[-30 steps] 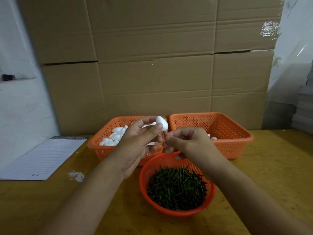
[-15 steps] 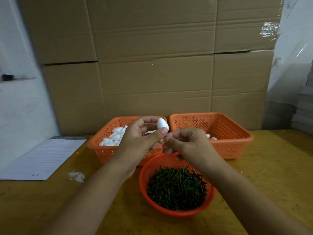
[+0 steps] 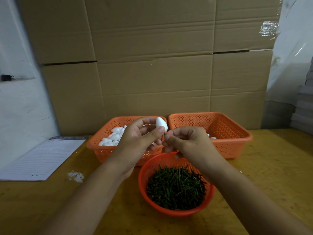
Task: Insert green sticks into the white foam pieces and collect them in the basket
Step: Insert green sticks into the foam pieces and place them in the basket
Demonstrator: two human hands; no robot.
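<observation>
My left hand (image 3: 140, 139) pinches a white egg-shaped foam piece (image 3: 160, 123) upright between thumb and fingers, above the gap between the two rectangular baskets. My right hand (image 3: 188, 143) pinches a green stick (image 3: 164, 134) whose tip meets the bottom of the foam piece. Most of the stick is hidden in my fingers. The left orange basket (image 3: 103, 151) holds several loose white foam pieces (image 3: 113, 137). The right orange basket (image 3: 233, 138) shows a few white pieces at its bottom. A round orange-red bowl (image 3: 176, 212) full of green sticks (image 3: 176, 187) stands in front.
A lined paper pad (image 3: 42, 160) lies at the left of the wooden table (image 3: 271, 167). White foam crumbs (image 3: 75, 176) lie near it. Big cardboard boxes (image 3: 152, 65) stand right behind the baskets. Grey stacked material (image 3: 303, 109) is at the far right.
The foam piece has turned more upright in my left hand, and my right hand keeps the stick at its base. Both hands have stayed in nearly the same place.
</observation>
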